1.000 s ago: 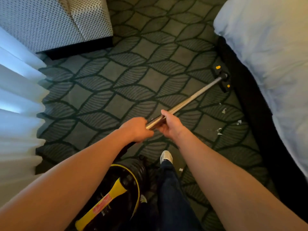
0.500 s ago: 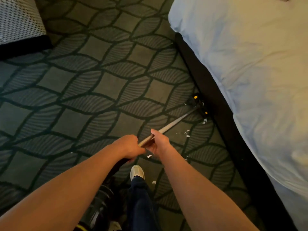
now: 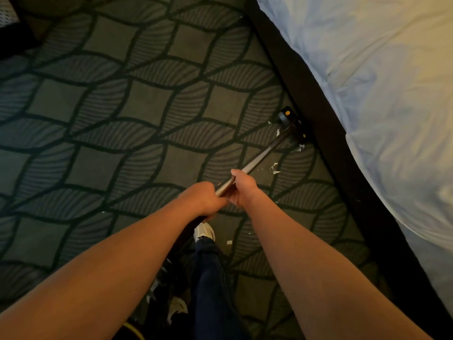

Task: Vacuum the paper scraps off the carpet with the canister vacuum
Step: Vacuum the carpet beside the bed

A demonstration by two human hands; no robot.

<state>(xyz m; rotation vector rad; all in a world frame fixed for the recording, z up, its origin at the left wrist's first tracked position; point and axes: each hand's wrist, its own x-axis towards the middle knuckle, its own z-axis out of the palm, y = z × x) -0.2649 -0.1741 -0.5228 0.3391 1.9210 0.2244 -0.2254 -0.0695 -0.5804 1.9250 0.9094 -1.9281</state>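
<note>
Both hands are clamped on the vacuum wand (image 3: pixel 260 157). The left hand (image 3: pixel 203 198) is wrapped around its near end, and the right hand (image 3: pixel 244 188) grips just beyond it, with the thumb lying along the metal tube. The 2 hands sit close together, nearly touching.

The wand slants away to the far right and ends in the black floor nozzle (image 3: pixel 291 125), which has small yellow marks. The nozzle rests on the patterned carpet (image 3: pixel 122 106), right against the dark bed base (image 3: pixel 326 123).

White paper scraps (image 3: pixel 274 166) lie on the carpet to the right of the wand, between the right hand and the nozzle. A few more lie beside the nozzle itself, and 1 small piece sits near the white shoe (image 3: pixel 204 231).

A dark trouser leg (image 3: pixel 210 278) runs down from the shoe to the near edge. To its left, a dark ribbed part of the canister vacuum (image 3: pixel 159 288) shows beneath the left forearm. Most of it is hidden.

Pale bedding (image 3: pixel 380 82) fills the right side, above the bed base.
</note>
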